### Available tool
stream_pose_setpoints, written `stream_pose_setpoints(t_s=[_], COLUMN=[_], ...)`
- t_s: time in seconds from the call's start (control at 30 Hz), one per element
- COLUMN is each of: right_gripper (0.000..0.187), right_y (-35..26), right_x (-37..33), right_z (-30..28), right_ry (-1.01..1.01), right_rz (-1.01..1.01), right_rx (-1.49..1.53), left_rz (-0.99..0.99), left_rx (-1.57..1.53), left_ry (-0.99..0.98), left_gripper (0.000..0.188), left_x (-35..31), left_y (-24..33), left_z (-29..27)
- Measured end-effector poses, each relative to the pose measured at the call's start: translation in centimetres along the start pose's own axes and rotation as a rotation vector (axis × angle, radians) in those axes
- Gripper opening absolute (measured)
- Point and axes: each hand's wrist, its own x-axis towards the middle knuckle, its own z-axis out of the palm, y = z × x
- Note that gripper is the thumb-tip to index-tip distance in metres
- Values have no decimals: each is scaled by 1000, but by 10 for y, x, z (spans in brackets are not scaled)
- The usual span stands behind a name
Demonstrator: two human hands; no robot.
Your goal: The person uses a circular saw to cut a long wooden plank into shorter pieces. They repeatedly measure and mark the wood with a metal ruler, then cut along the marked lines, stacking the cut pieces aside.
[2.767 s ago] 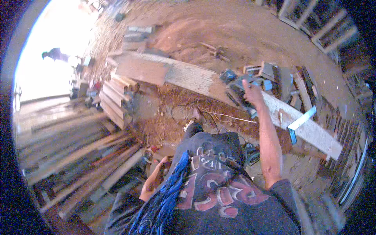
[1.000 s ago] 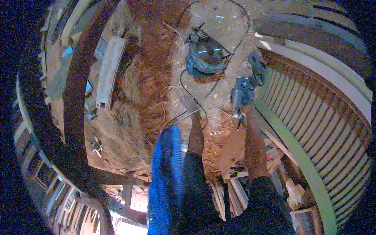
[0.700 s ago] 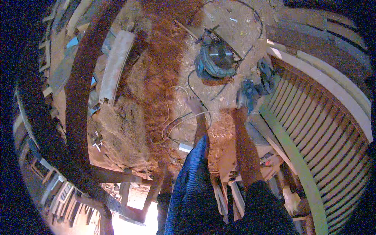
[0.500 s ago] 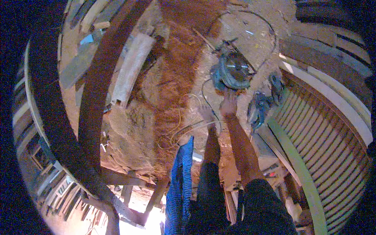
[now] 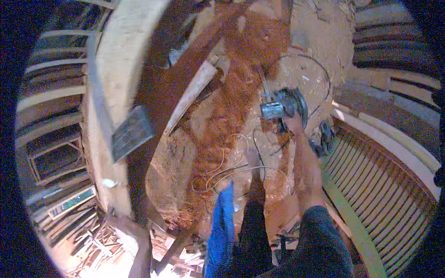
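The right hand [image 5: 293, 124] reaches straight down at the end of a fully stretched arm, fingers clenched on the handle of a circular saw [image 5: 282, 105] sitting on the sawdust-strewn floor [image 5: 222, 125]. The left hand cannot be made out.

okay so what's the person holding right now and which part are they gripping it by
The right hand grips a circular saw by the near side of its body, seemingly the handle, though blur hides the exact hold. The left hand is not in view.
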Motion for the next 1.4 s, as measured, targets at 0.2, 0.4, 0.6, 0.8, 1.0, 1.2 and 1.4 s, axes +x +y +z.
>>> stream_pose_setpoints(t_s=[0.2,0.4,0.6,0.8,1.0,1.2,1.4], right_gripper=[36,36,38,38,30,29,42], right_y=[-37,-23,-72,-150,-189,-253,-310], right_x=[-95,-233,-405,-552,-674,-852,-974], right_z=[-63,-146,-190,-210,-226,-146,-32], right_ry=[-150,-306,-307,-384,-488,-334,-590], right_rz=[-4,4,-257,-533,-732,-1090,-1506], right_rx=[206,256,36,-237,-511,-942,-919], left_rz=[111,98,-52,-337,-703,-451,-677], left_rx=[98,381,-99,-611,-690,-726,-1586], left_ry=[24,3,-462,-382,-224,-1097,-667], left_gripper=[54,63,67,63,52,61,91], left_x=[-7,-7,15,-63,-219,-338,-382], left_y=[-3,43,39,-82,-253,-337,-314], left_z=[15,4,-80,-177,-252,-308,-336])
